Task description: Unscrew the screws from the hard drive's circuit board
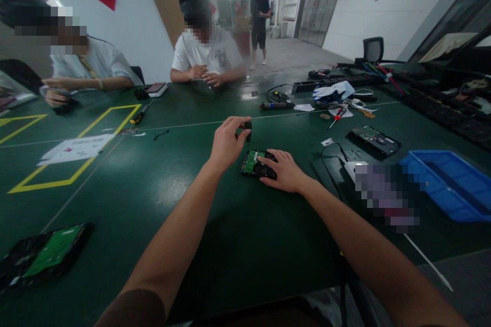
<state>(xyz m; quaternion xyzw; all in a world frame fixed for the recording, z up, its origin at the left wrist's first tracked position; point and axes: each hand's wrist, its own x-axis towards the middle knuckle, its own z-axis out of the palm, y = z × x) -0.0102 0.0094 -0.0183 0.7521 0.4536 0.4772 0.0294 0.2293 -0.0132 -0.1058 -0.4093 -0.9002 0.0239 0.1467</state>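
Observation:
A hard drive (250, 163) with a green circuit board lies flat on the table in front of me. My left hand (229, 143) is closed around the dark handle of a small screwdriver (249, 132), held upright with its thin shaft pointing down at the drive's far edge. Whether the tip sits in a screw is too small to tell. My right hand (283, 170) grips the drive from the right, its fingers over the top and the thumb along the near side, covering part of the board.
More hard drives lie at the near left (53, 253) and right (374, 141). To the right are a blue tray (452, 179) and a cabled, partly blurred device (353, 167). A red screwdriver (336, 118) and gloves (333, 91) lie farther back. Two people sit opposite; another stands behind.

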